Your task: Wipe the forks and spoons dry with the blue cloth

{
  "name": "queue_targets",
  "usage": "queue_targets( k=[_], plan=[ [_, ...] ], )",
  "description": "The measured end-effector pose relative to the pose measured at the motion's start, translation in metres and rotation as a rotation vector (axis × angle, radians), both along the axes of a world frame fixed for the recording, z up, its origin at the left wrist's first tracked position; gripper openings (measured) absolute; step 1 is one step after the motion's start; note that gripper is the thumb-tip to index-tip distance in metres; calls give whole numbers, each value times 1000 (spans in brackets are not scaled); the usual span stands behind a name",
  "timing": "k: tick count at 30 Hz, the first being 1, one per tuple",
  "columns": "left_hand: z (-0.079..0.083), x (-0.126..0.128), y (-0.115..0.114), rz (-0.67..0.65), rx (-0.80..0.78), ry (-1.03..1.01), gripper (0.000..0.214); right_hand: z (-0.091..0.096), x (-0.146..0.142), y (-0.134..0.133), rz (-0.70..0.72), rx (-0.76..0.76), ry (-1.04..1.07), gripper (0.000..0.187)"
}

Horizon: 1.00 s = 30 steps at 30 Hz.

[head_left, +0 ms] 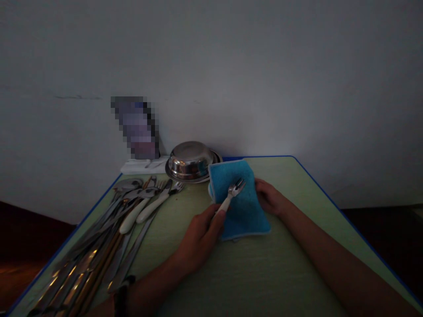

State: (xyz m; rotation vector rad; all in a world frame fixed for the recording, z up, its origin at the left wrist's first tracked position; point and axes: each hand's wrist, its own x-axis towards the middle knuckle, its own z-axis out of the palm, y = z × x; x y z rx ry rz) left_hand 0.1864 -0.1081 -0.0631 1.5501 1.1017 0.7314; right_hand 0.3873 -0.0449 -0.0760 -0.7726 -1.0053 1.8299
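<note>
My left hand (201, 237) is closed on the white handle of a small fork (234, 193), whose metal tines lie on top of a blue cloth (241, 207). My right hand (269, 197) grips the right edge of that cloth and holds it up off the green table (297, 198); its fingers are partly hidden behind the fabric. A band is on my left wrist.
Several knives, forks and spoons (109, 237) lie in a row along the table's left side. An upturned steel bowl (190, 160) sits at the back on a plate, beside a white folded cloth (139, 166) and a blurred object (137, 127) against the wall.
</note>
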Motion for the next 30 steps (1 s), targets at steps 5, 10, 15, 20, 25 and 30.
queue_targets(
  k=[5, 10, 15, 20, 25, 30],
  plan=[
    [0, -1, 1, -32, 33, 64, 37, -6, 2, 0, 36, 76, -48, 22],
    [4, 0, 1, -94, 137, 208, 35, -9, 1, 2, 110, 269, -373, 16],
    [8, 1, 1, -150, 182, 291, 33, -5, -2, 2, 75, 367, -477, 20],
    [11, 0, 1, -146, 158, 248, 35, -11, 3, 1, 94, 279, -339, 10],
    [11, -1, 0, -116, 129, 175, 34, -12, 8, 0, 114, 172, -248, 8],
    [7, 0, -2, -13, 78, 58, 30, -9, 7, 0, 60, 8, -95, 19]
  ],
)
